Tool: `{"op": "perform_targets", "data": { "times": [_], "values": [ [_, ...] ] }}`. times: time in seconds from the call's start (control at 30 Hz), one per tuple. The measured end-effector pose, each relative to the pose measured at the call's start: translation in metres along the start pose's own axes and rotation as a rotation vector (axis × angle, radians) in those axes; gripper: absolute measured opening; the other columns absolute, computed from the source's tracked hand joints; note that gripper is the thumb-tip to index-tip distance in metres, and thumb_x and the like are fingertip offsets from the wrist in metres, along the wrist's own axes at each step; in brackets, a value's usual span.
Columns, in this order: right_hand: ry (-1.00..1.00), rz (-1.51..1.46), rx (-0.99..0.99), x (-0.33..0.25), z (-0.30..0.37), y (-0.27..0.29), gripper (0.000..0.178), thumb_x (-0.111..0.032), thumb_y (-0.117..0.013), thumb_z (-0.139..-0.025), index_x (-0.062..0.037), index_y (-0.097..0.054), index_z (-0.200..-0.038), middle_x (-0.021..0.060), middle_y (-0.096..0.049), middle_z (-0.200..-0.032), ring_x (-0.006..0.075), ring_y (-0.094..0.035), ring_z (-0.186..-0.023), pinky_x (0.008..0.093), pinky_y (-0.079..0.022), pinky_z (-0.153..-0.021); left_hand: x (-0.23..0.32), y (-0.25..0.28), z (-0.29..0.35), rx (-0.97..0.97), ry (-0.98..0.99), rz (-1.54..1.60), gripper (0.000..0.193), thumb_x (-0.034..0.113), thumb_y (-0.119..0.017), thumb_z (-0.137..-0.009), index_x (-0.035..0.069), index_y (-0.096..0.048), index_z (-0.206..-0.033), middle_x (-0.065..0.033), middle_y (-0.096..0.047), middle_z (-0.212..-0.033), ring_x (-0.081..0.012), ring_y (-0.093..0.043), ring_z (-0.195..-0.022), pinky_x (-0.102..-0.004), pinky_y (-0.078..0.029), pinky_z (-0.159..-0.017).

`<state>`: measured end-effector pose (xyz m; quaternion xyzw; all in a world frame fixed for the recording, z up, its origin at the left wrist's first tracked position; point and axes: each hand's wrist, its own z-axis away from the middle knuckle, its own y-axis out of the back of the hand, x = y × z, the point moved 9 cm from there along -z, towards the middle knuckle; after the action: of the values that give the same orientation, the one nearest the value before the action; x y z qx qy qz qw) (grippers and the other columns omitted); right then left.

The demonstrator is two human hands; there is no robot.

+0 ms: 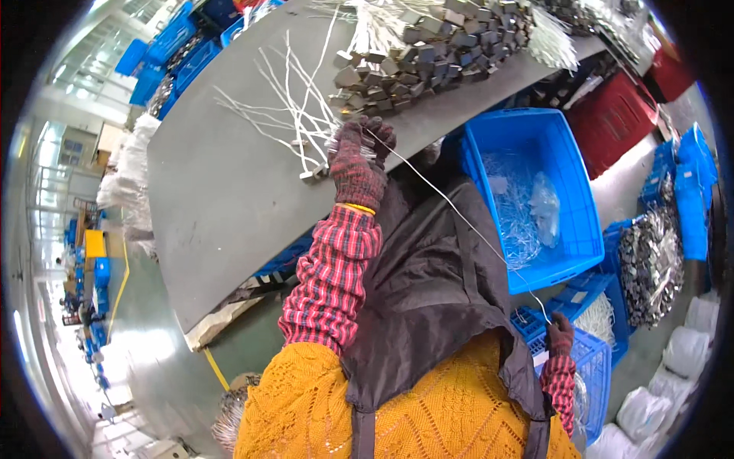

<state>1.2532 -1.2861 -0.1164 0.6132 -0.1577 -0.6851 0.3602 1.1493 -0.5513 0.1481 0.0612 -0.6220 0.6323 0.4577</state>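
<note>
My left hand (359, 161), in a dark maroon knit glove, is closed at the near edge of the grey table. It grips a bundle of white cords (287, 115), whose loose ends fan out over the tabletop. Small dark end pieces (310, 175) show beside the fingers. One white cord (451, 205) runs taut from this hand, across my dark apron, to my right hand (560, 335). That hand, gloved too, is low at the right beside a blue crate and pinches the cord's other end. My fingers hide how the bundle is held.
Many dark rectangular blocks with white cords (440, 57) are piled at the table's (206, 206) far side. A blue bin (589, 222) with clear plastic scraps stands at the right. Beyond it are a red chair (612, 122), blue crates (589, 375) and white sacks (684, 348).
</note>
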Motion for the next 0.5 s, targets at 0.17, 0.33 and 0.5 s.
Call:
{"op": "perform_targets", "data": {
  "times": [0.17,0.33,0.5],
  "values": [
    [-0.238,-0.199,-0.045,-0.001,-0.011,-0.013,0.028,-0.005,-0.064,-0.081,-0.0139,-0.067,-0.107,0.001,-0.061,-0.081,0.0107,-0.051,-0.057,0.0283,-0.043,-0.048,0.03,0.019,-0.008,0.062,-0.078,-0.043,0.015,0.02,-0.059,-0.096,0.006,-0.065,-0.099,-0.0117,-0.069,-0.086,-0.0279,-0.069,-0.071,-0.0407,-0.061,-0.064],
    [-0.393,-0.173,-0.057,-0.009,-0.013,-0.002,0.036,-0.003,-0.062,-0.082,-0.0136,-0.066,-0.117,0.0022,-0.063,-0.085,0.0133,-0.052,-0.051,0.0295,-0.042,-0.043,0.032,0.023,-0.014,0.014,-0.05,-0.126,0.02,0.024,-0.057,-0.097,0.006,-0.064,-0.104,-0.012,-0.069,-0.092,-0.0296,-0.069,-0.078,-0.0438,-0.06,-0.072],
    [-0.145,-0.06,-0.128,-0.037,-0.037,-0.021,0.035,-0.005,-0.063,-0.079,-0.0058,-0.066,-0.114,0.0071,-0.068,-0.093,0.0194,-0.063,-0.088,0.0314,-0.05,-0.083,0.022,0.012,-0.007,-0.211,-0.142,-0.271,0.016,0.014,-0.056,-0.098,0.002,-0.064,-0.104,-0.0151,-0.07,-0.091,-0.0303,-0.07,-0.083,-0.0433,-0.06,-0.075]
  ]
}}
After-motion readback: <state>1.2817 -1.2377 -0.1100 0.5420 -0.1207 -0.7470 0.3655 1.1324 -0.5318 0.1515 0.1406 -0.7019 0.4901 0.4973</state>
